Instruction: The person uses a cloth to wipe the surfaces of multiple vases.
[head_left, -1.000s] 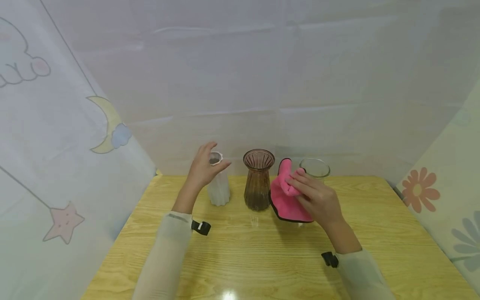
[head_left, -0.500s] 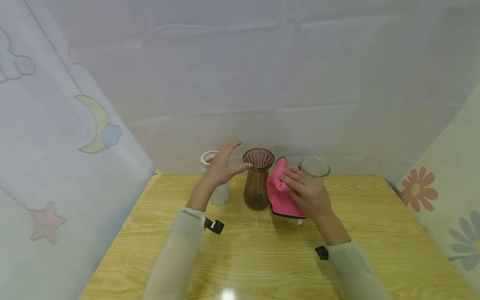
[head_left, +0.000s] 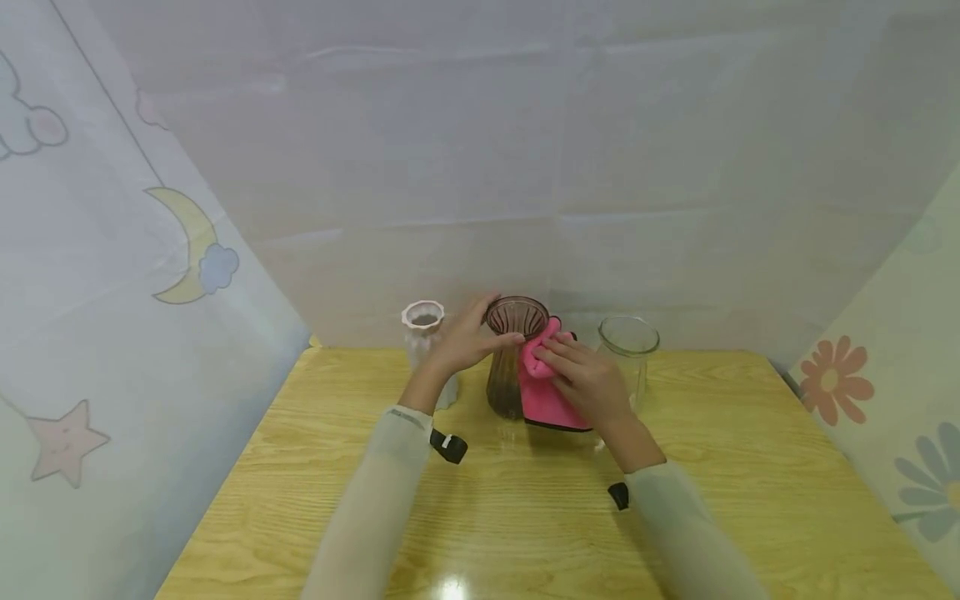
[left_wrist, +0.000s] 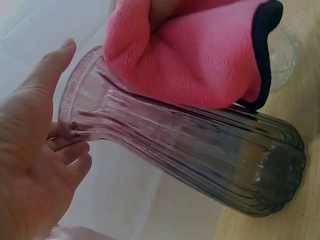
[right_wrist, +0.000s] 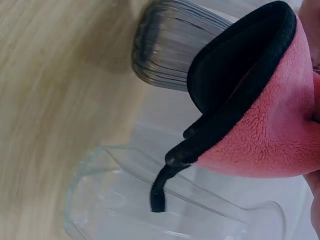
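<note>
A purple-to-grey ribbed glass vase (head_left: 504,385) stands upright between my hands. My left hand (head_left: 467,343) is at its flared rim, the thumb stretched out and spread from the fingers. In the left wrist view, the fingertips (left_wrist: 77,160) lie right by the rim, while the thumb stays apart from it. My right hand (head_left: 592,385) grips a pink plush cloth (head_left: 549,402) with black edging, bunched at the top. The cloth lies against the vase's right side and hides part of it. In the right wrist view, the cloth (right_wrist: 270,135) hides most of that hand.
A white fluted vase (head_left: 422,340) stands to the left, partly behind my left forearm. To the right is a clear glass vase (head_left: 630,350), close behind my right hand. The wooden table (head_left: 495,500) ends against a pale fabric backdrop (head_left: 450,167).
My left hand has moved right, from the white vase to the purple vase's rim. My right hand has carried the cloth left, up against the purple vase.
</note>
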